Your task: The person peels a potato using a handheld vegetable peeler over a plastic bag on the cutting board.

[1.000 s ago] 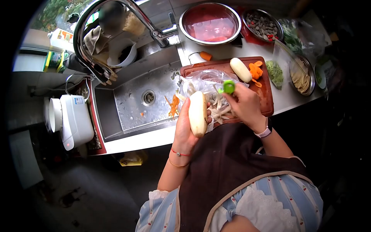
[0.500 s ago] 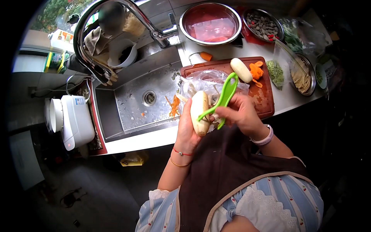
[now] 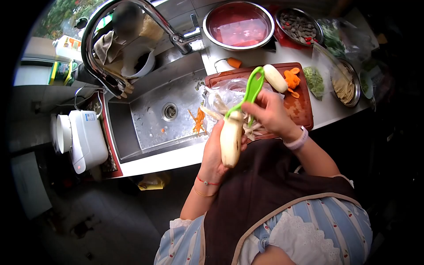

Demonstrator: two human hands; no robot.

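My left hand [image 3: 217, 150] is closed around a pale piece of lotus root [image 3: 231, 139] with brownish marks, held tilted in front of the apron. Closed on the handle of a green peeler [image 3: 253, 88], my right hand [image 3: 274, 114] has the peeler's head against the root's upper end. Beneath the hands, pale peelings [image 3: 252, 130] lie on a clear plastic bag [image 3: 225, 93] spread over a reddish-brown cutting board [image 3: 304, 106]. A second pale piece [image 3: 274, 78] rests on the board beside orange carved pieces [image 3: 292, 79].
To the left is a steel sink [image 3: 150, 128] with orange peelings [image 3: 198, 121] at its right side and a tall faucet [image 3: 179, 42]. Behind the board stand a metal bowl [image 3: 207, 33] of reddish contents and a bowl of dark pieces [image 3: 300, 26]. A white appliance [image 3: 88, 141] sits left.
The peeler has moved from the root's lower part up to its upper end, my right hand moving with it. The root has shifted slightly down and turned in my left hand.
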